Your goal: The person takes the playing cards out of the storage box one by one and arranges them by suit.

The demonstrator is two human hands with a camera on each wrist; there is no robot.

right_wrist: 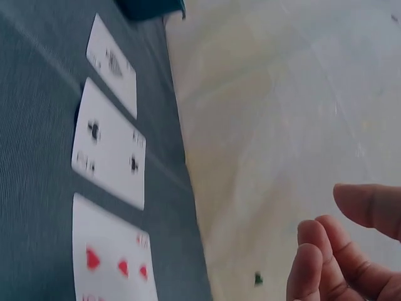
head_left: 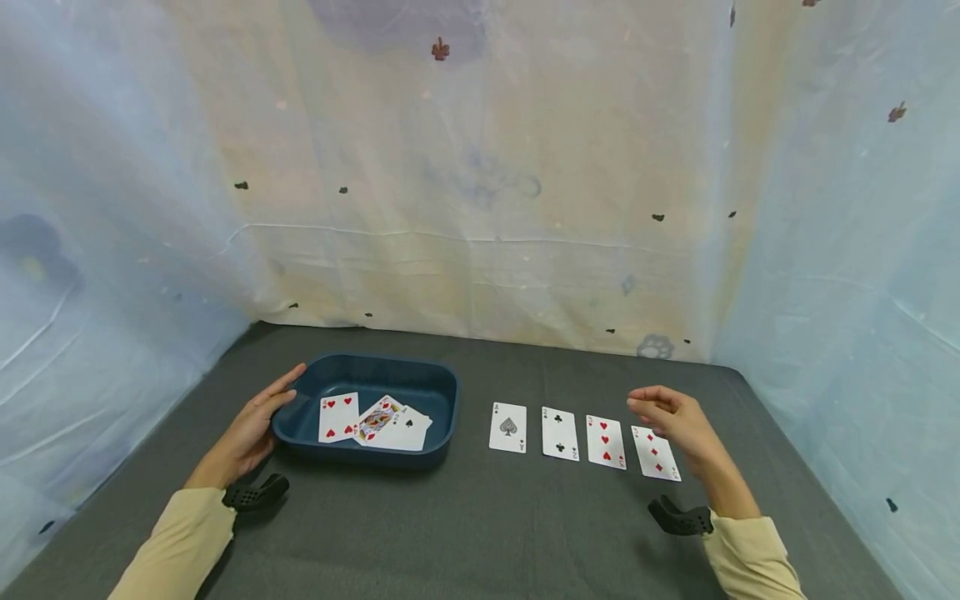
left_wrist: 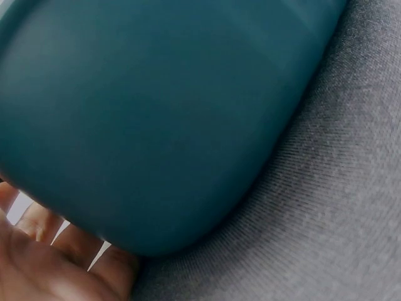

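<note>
My left hand [head_left: 251,429] grips the left end of a dark blue rectangular tub [head_left: 442,429]; its fingers [left_wrist: 78,244] lie against the tub's outer wall in the left wrist view. Inside the tub lie a hearts card [head_left: 338,417], a face card [head_left: 377,414] and a black-suited card [head_left: 405,431], partly overlapping. My right hand [head_left: 686,425] hovers over the row's right end with nothing in it, thumb and fingertips apart. Below it lies a diamonds card [head_left: 657,458], its top corner partly covered. Left of that are a three of hearts [head_left: 605,442], a two of clubs [head_left: 559,433] and an ace of spades [head_left: 508,427].
A dark grey cloth covers the table [head_left: 480,525]. Behind it and at both sides hangs a pale patterned curtain [head_left: 480,183]. Small gaps separate the face-up cards in the row, and the tub stands left of them.
</note>
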